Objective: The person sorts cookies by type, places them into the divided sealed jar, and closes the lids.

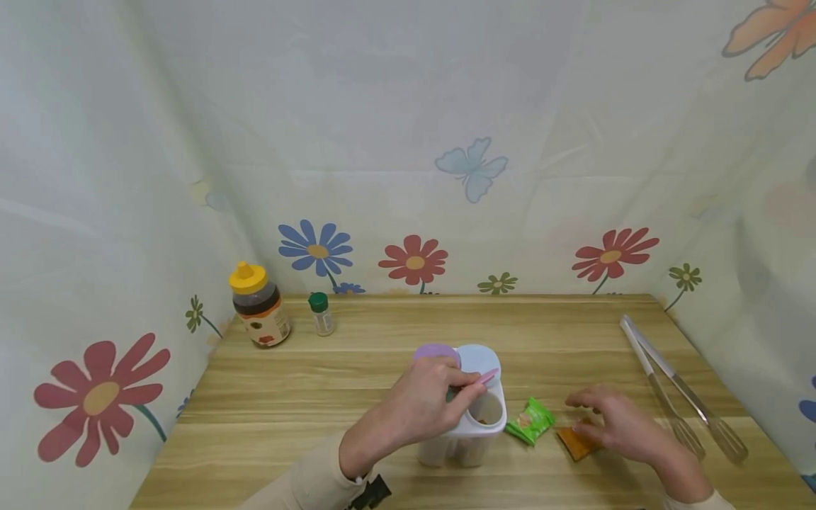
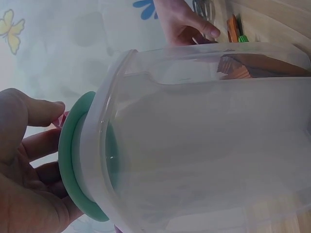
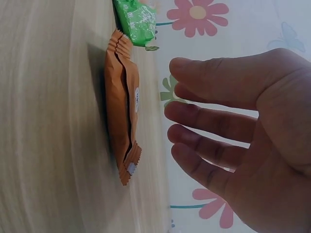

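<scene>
A clear, white-rimmed container (image 1: 448, 445) with several round compartments stands in the middle of the table. My left hand (image 1: 426, 404) is over its top and pinches a pink lid (image 1: 488, 376) between thumb and finger, beside an uncovered round opening (image 1: 486, 409). A green lid (image 2: 77, 160) covers another compartment in the left wrist view. Through the clear wall a brown wrapper (image 2: 262, 64) shows inside. My right hand (image 1: 621, 425) hovers just above an orange-brown packet (image 3: 121, 102), fingers spread and apart from it. A green packet (image 1: 531, 421) lies between the container and that hand.
Metal tongs (image 1: 676, 386) lie along the right side of the table. At the back left stand a yellow-capped jar (image 1: 260, 308) and a small green-capped shaker bottle (image 1: 321, 315). Flower-printed curtains (image 1: 408, 205) hang behind and at both sides.
</scene>
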A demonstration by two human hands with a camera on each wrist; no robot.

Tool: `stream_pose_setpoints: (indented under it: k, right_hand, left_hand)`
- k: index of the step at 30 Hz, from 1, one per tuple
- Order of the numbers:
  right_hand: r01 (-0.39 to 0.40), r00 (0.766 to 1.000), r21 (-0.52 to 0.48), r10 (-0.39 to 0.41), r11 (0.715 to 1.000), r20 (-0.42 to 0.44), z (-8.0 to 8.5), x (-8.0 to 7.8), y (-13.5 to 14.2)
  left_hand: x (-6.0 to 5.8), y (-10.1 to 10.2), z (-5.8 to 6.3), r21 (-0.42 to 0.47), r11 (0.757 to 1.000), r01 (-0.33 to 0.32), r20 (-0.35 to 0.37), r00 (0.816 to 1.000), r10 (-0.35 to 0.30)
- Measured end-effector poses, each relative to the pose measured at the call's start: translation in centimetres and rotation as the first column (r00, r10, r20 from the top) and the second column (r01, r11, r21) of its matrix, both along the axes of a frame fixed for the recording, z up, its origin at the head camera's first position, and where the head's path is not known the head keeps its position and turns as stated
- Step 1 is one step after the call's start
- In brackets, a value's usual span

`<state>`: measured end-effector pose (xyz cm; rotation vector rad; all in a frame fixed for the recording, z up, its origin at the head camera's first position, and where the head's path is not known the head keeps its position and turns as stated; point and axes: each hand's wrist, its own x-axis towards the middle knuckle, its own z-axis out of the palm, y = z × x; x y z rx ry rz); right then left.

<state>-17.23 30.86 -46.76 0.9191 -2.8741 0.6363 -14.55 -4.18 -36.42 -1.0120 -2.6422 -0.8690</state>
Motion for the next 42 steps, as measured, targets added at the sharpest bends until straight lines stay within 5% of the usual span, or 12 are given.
stream_pose_setpoints:
  k: [11,24,37,42]
  right_hand:
    - [-0.105,0.992,0.056,0.101,0.993,0.076,-0.9,-0.1,0.3]
    - [-0.121,0.978,0.038,0.112,0.992,0.178,-1.4,-0.4,0.7]
    - [-0.083,0.98,0.053,0.072,0.995,0.187,-1.3,-0.1,0.6]
    - [-0.063,0.99,0.021,0.06,0.998,0.128,-1.3,0.0,0.5]
  left_hand:
    - [0.2,-0.1,-0.1,0.016,1.0,-0.006,0.011,1.0,0.006]
    - [0.1,0.0,-0.2,0.02,1.0,-0.01,0.033,0.999,0.009]
    - [0.2,-0.1,-0.2,0.009,1.0,-0.008,0.021,1.0,0.007]
    - [0.1,-0.1,-0.1,-0.003,1.0,-0.008,0.028,1.0,0.008]
